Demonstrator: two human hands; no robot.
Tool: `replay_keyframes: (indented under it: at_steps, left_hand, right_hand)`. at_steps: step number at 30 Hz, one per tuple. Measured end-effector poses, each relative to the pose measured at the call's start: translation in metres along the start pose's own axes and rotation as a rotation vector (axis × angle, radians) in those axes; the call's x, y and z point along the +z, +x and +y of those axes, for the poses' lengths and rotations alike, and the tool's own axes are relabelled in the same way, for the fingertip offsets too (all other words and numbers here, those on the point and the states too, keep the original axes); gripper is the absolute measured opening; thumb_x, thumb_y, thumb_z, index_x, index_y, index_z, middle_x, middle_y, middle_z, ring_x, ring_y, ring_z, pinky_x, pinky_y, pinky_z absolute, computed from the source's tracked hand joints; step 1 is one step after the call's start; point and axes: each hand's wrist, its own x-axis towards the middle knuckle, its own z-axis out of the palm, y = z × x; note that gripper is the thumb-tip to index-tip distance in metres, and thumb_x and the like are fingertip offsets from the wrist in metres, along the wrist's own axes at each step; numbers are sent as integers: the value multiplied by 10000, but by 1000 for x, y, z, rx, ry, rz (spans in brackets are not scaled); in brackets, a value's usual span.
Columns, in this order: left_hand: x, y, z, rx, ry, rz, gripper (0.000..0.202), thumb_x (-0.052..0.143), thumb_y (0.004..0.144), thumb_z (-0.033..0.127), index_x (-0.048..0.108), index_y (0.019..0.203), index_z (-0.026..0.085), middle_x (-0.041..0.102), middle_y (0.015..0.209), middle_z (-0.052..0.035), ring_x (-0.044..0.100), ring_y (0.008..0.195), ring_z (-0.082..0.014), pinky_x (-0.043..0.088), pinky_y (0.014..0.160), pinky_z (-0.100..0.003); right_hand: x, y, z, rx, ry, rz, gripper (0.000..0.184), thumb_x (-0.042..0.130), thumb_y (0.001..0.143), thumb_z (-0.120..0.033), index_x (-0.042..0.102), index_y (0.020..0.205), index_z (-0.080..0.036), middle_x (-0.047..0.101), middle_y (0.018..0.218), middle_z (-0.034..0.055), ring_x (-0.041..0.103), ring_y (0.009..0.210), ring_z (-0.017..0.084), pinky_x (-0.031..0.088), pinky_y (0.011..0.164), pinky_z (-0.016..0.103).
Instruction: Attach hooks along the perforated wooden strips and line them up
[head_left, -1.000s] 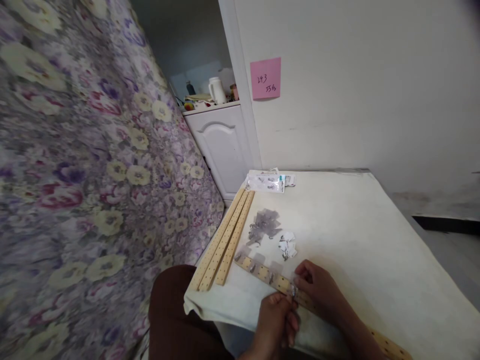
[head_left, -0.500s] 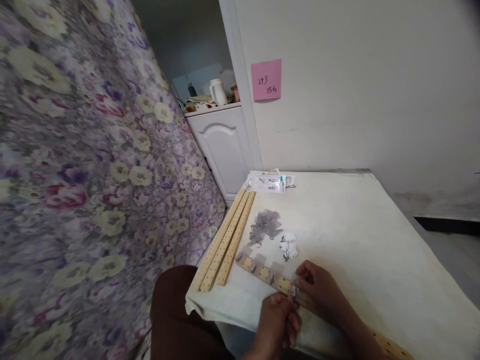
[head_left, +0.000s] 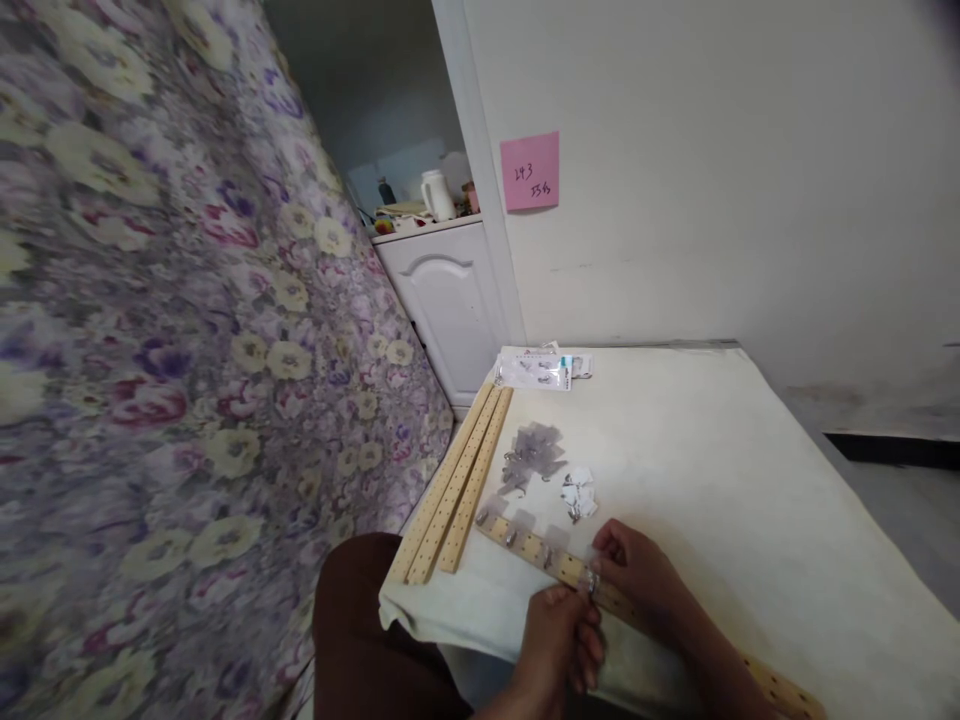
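Observation:
A wooden strip with holes lies slanting across the near part of the table, its right part passing under my right arm. Several clear square patches with metal hooks sit along it. At the rightmost clear hook, my left hand is closed at the strip's near edge, thumb and forefinger at the metal part. My right hand is closed from the far side, fingertips pinching the patch's upper edge. Beyond the strip lie a pile of clear hooks and several white-backed pieces.
More perforated wooden strips lie side by side along the table's left edge. Packaged hooks rest at the far left corner of the cloth-covered table. A floral curtain hangs at left; a pink note is on the wall.
The camera view has shifted slightly. Both hands stay at the same hook on the strip, with little visible finger movement.

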Motion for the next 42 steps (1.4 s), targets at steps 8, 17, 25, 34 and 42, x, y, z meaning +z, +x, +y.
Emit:
replay_keyframes:
  at_steps: [8, 17, 25, 34, 42]
  left_hand:
    - [-2, 0, -5, 42, -15, 1, 437, 573, 645, 621, 525, 649, 187, 545, 388, 16, 390, 238, -66, 143, 301, -206]
    - [-1, 0, -4, 44, -23, -1, 526, 529, 653, 692, 520, 665, 166, 552, 397, 14, 399, 247, -59, 158, 295, -194]
    - [0, 2, -5, 12, -20, -9, 483, 535, 684, 654, 516, 648, 173, 551, 378, 12, 399, 235, -62, 137, 284, -193]
    - [-1, 4, -5, 3, 3, -13, 485, 526, 686, 660, 509, 636, 178, 555, 383, 11, 420, 242, -69, 157, 285, -189]
    - [-5, 2, -7, 48, 11, -39, 562, 491, 612, 742, 481, 707, 188, 552, 410, 20, 430, 263, -73, 176, 293, -196]
  right_hand:
    - [-11, -6, 4, -54, 148, 45, 172, 509, 765, -317, 595, 849, -195, 659, 784, 25, 601, 713, 176, 451, 666, 277]
    - [-13, -13, 8, 6, 0, 37, 259, 628, 661, -312, 575, 894, -214, 629, 818, 10, 588, 731, 171, 423, 651, 269]
    - [-4, -17, -4, 42, -131, 47, 253, 616, 661, -295, 571, 901, -230, 615, 870, 2, 570, 707, 152, 393, 637, 267]
    - [-7, -21, -7, 24, -135, 31, 275, 630, 671, -303, 580, 936, -248, 631, 911, -6, 581, 700, 137, 397, 646, 260]
    - [-8, -30, 3, -16, -42, 28, 374, 644, 608, -269, 562, 965, -197, 615, 861, 23, 586, 719, 165, 454, 651, 266]
